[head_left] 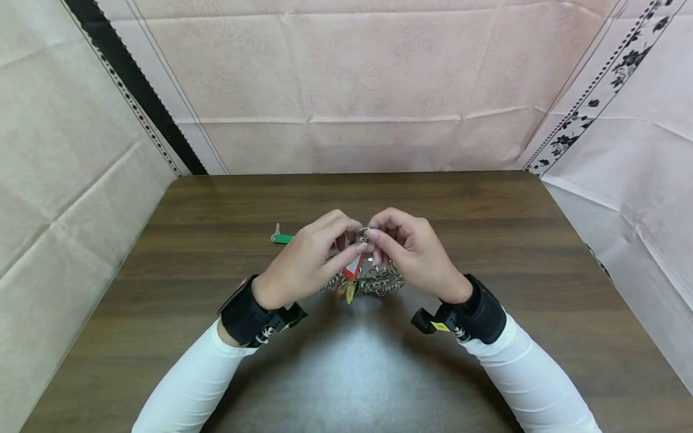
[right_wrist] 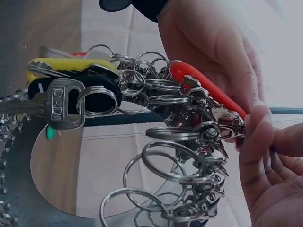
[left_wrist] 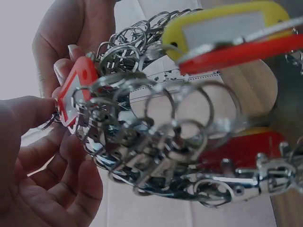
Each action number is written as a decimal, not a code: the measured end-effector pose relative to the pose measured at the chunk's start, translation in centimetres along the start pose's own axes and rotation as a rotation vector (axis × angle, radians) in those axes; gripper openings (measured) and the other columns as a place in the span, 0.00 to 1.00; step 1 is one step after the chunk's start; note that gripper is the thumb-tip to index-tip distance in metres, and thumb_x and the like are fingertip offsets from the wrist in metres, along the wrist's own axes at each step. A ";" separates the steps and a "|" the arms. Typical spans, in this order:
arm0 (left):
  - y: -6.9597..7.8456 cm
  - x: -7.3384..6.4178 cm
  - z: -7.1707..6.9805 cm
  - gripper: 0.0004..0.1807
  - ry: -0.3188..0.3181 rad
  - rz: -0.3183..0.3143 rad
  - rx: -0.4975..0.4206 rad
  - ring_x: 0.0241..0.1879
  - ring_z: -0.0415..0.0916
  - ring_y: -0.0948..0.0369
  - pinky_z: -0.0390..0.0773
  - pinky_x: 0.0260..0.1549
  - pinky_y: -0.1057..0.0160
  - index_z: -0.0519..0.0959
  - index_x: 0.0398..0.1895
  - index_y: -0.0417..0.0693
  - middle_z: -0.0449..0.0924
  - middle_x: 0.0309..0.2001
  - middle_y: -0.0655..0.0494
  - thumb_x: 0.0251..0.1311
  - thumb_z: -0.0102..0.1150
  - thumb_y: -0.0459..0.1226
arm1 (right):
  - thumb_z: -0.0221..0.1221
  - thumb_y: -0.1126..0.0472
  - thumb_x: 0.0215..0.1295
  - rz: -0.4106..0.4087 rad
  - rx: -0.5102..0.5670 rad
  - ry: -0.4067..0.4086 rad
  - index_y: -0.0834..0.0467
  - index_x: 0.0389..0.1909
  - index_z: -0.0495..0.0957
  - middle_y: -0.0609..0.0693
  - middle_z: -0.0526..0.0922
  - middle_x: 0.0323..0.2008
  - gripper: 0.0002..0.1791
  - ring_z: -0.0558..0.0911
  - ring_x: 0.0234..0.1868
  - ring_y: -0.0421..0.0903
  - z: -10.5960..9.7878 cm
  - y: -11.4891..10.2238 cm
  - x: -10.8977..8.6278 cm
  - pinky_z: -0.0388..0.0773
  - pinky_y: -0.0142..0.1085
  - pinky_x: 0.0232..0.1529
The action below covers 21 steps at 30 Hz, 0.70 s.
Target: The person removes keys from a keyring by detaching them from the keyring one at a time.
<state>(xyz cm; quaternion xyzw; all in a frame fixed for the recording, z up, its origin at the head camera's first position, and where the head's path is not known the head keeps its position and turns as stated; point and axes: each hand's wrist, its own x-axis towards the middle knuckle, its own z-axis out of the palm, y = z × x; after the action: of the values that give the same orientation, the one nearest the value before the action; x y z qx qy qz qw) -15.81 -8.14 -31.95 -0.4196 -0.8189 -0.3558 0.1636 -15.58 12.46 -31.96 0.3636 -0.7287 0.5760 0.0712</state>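
Observation:
A dense bunch of small metal rings and clasps (head_left: 381, 281) hangs below both hands, mounted round a grey ring-shaped holder (right_wrist: 102, 215). In the head view my left hand (head_left: 305, 255) pinches at the top of a red key tag (head_left: 353, 267), thumb against fingers. My right hand (head_left: 419, 255) grips a small metal clasp (head_left: 364, 232) between thumb and index finger, its fingertips right beside the left ones. A yellow key tag (left_wrist: 227, 26) and a metal key (right_wrist: 65, 104) on a split ring hang from the same holder. Fingers partly hide the clasp.
A green key tag (head_left: 282, 239) with a key lies on the brown wooden table (head_left: 346, 373), left of the hands. Patterned cloth (head_left: 379, 78) stands behind and along both sides of the table. Each wrist wears a black strap (head_left: 238, 319) with a camera.

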 end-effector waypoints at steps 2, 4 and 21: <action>-0.1 0.0 0.0 0.12 -0.003 0.001 -0.013 0.34 0.67 0.67 0.72 0.29 0.69 0.76 0.46 0.46 0.70 0.35 0.60 0.65 0.56 0.44 | 0.52 0.65 0.69 0.002 0.007 -0.001 0.62 0.37 0.73 0.51 0.76 0.22 0.04 0.75 0.19 0.48 0.0 -0.1 0.0 0.76 0.37 0.20; -0.1 0.1 0.0 0.12 -0.005 0.007 -0.026 0.34 0.67 0.67 0.72 0.29 0.68 0.76 0.45 0.47 0.70 0.35 0.60 0.65 0.56 0.44 | 0.53 0.65 0.69 0.001 0.012 -0.002 0.62 0.37 0.73 0.51 0.76 0.22 0.04 0.75 0.19 0.50 0.0 -0.1 0.0 0.76 0.37 0.20; -0.2 0.1 -0.2 0.07 0.063 0.009 -0.056 0.35 0.72 0.66 0.75 0.35 0.67 0.75 0.38 0.47 0.77 0.33 0.59 0.62 0.60 0.39 | 0.53 0.64 0.69 -0.014 -0.044 -0.008 0.61 0.36 0.74 0.53 0.76 0.25 0.04 0.74 0.20 0.42 0.0 -0.3 0.0 0.74 0.35 0.20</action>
<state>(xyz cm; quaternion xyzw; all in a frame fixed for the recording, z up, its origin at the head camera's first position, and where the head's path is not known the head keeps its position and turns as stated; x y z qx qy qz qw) -16.06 -8.31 -31.89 -0.4161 -0.8012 -0.3909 0.1791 -15.39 12.48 -31.75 0.3695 -0.7388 0.5579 0.0804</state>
